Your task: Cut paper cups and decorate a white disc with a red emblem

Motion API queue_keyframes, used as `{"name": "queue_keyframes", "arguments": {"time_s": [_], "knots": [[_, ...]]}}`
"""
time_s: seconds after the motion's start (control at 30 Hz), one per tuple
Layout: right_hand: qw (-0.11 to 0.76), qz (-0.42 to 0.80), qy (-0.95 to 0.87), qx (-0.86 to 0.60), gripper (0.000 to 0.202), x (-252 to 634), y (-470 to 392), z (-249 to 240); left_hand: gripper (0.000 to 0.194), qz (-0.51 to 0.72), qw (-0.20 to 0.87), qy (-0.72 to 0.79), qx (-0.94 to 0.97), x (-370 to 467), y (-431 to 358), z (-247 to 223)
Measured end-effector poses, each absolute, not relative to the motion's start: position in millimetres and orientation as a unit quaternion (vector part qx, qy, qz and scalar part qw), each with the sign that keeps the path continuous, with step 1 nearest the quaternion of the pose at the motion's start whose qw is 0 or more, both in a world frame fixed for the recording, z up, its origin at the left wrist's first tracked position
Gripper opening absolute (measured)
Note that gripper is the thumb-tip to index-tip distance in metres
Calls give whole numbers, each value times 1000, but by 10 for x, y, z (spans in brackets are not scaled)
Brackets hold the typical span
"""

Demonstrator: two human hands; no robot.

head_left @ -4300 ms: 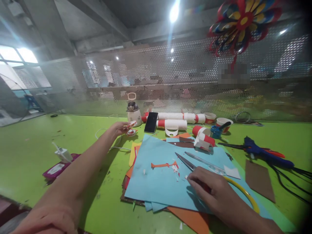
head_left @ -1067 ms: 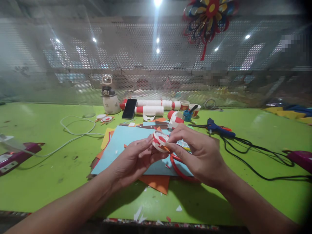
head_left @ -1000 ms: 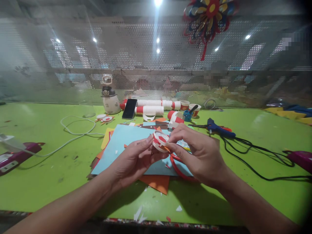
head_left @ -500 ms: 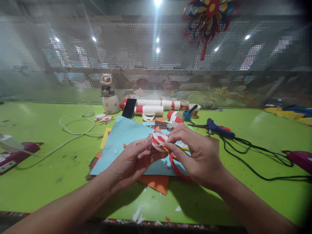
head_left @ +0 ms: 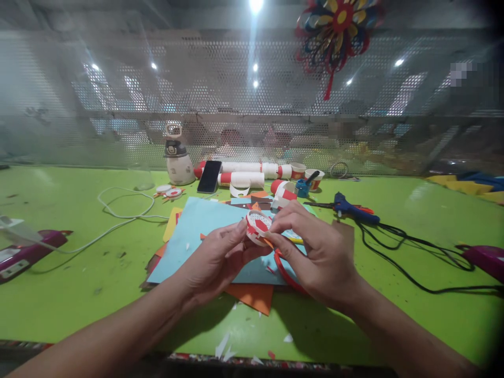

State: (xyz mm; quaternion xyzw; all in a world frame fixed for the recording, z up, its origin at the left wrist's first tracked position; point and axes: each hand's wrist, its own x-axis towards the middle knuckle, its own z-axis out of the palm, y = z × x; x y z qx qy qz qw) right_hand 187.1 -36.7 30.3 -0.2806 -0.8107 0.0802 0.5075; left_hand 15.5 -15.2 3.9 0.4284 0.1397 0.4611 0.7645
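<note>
My left hand [head_left: 222, 254] is closed around the side of a small round cup bottom [head_left: 258, 224], white with a red patch and red marks on its rim. With thumb and fingers, my right hand [head_left: 323, 252] pinches a small orange paper piece [head_left: 269, 242] against its near right edge. Another orange point rises at the far edge of the disc. Beneath both hands lies a light blue sheet [head_left: 177, 247] on stacked coloured paper. A red scissors handle [head_left: 286, 274] curves out below my right hand; its blades are hidden.
Behind the papers are a phone [head_left: 209, 176], white and red paper-cup tubes [head_left: 244, 180] and a bottle [head_left: 180, 163]. A blue glue gun [head_left: 354, 208] with black cable lies right. Two similar discs [head_left: 172, 193] and a white cable [head_left: 129, 216] lie left. Paper scraps [head_left: 222, 345] dot the front edge.
Both hands keep nearly the same hold on the cup bottom and the orange piece. The whole view has shifted very slightly.
</note>
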Motion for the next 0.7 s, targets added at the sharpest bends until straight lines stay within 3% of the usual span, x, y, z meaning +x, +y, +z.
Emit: {"name": "queue_keyframes", "arguments": {"time_s": [0.23,0.47,0.7], "knots": [[518,26,-824,-228,15,1863,-383,298,26,470,725,130,486,129,-144,31],[487,-60,-852,-186,15,1887,-502,352,31,463,755,86,456,59,-124,100],[549,-72,-797,-240,18,1885,-567,426,35,440,772,80,452,-50,-53,80]]}}
